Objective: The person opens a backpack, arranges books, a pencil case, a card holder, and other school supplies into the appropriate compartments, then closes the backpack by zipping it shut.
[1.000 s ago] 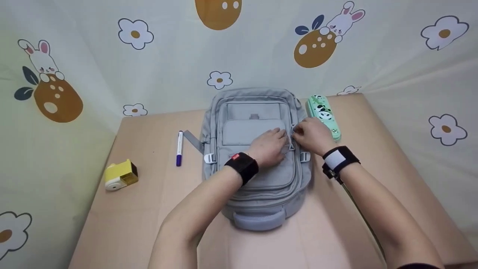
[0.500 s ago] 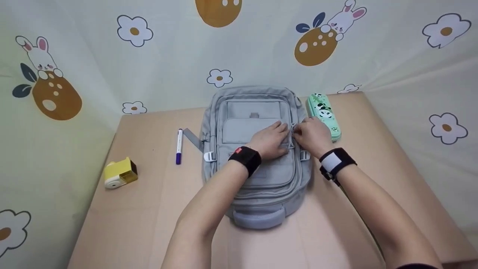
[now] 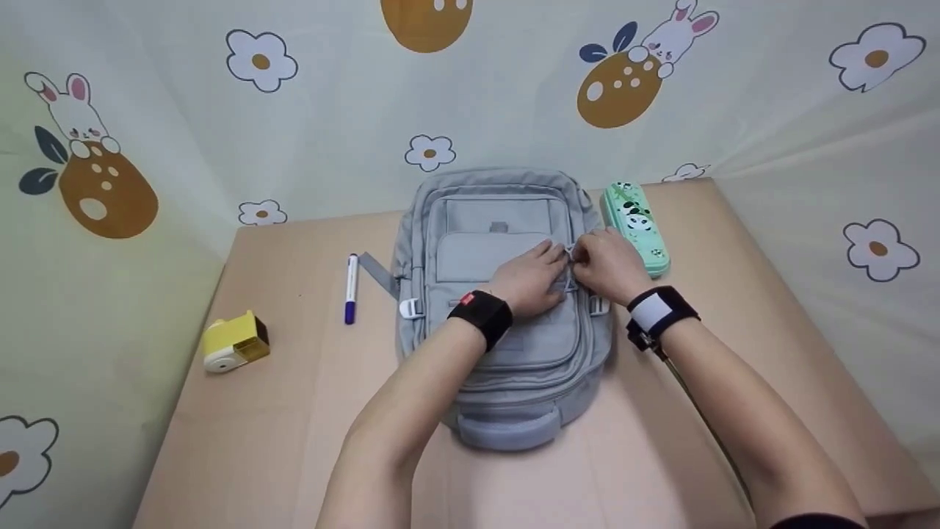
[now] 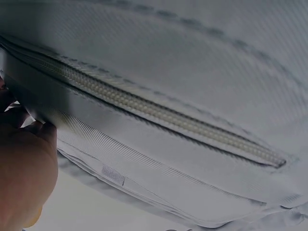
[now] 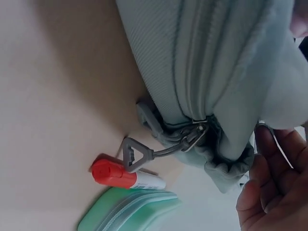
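A grey backpack point(image 3: 514, 349) lies front side up on the table, its top handle point(image 3: 508, 432) toward me. My left hand point(image 3: 527, 281) rests on the front pocket with its fingers spread fairly straight toward the pocket's right edge. At that edge my right hand point(image 3: 613, 264) pinches a zipper pull point(image 3: 569, 253) between thumb and curled fingers, mostly covered by the fingertips. In the right wrist view, another zipper pull with a triangular end point(image 5: 135, 155) hangs from the bag's side. A closed zipper point(image 4: 168, 115) crosses the left wrist view.
A green panda pencil case point(image 3: 637, 224) lies right of the backpack, near a red-capped marker point(image 5: 115, 174). To the left are a blue-capped marker point(image 3: 351, 286) and a yellow pencil sharpener point(image 3: 236, 342). Patterned cloth point(image 3: 330, 147) hangs behind the table point(image 3: 294, 397).
My left hand has shifted slightly up along the pocket. My right hand, at the pocket's right edge throughout, has edged a little to the left. The backpack stays put.
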{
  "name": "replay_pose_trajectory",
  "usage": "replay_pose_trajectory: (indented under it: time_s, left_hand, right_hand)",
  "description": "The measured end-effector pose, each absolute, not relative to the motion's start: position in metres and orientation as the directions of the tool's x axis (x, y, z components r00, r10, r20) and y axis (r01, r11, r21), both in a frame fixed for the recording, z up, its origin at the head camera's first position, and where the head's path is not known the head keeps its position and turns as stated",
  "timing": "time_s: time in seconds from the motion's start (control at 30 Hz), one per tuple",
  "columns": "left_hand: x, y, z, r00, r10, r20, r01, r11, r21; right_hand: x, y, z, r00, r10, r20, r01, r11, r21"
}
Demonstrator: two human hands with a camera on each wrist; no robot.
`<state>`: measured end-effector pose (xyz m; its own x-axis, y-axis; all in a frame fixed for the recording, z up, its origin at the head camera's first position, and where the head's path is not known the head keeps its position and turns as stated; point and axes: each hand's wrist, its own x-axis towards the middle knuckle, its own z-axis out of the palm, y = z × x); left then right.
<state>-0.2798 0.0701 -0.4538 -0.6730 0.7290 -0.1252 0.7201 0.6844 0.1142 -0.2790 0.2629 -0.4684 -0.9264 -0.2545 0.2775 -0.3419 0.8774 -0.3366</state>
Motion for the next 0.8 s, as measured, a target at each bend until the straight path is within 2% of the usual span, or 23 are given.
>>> replay_pose_trajectory:
  time_s: [0.17, 0.43, 0.8]
  left_hand:
    - [-0.279, 0.07, -0.454, -0.658, 0.741, -0.135, 0.733, 0.671, 0.111]
    - [-0.277, 0.069, -0.454, -0.659, 0.739, -0.139, 0.734, 0.673, 0.096]
    - [-0.279, 0.069, -0.458, -0.655, 0.745, -0.127, 0.736, 0.667, 0.113]
  right_hand:
    - [-0.279, 0.268, -0.465, -0.94, -0.23, 0.252, -0.311, 0.882, -0.355]
    - [-0.274, 0.278, -0.46, -0.925, -0.28, 0.256, -0.359, 0.864, -0.352]
    - [-0.243, 0.279, -0.455, -0.89, -0.375, 0.261, -0.444, 0.845, -0.299]
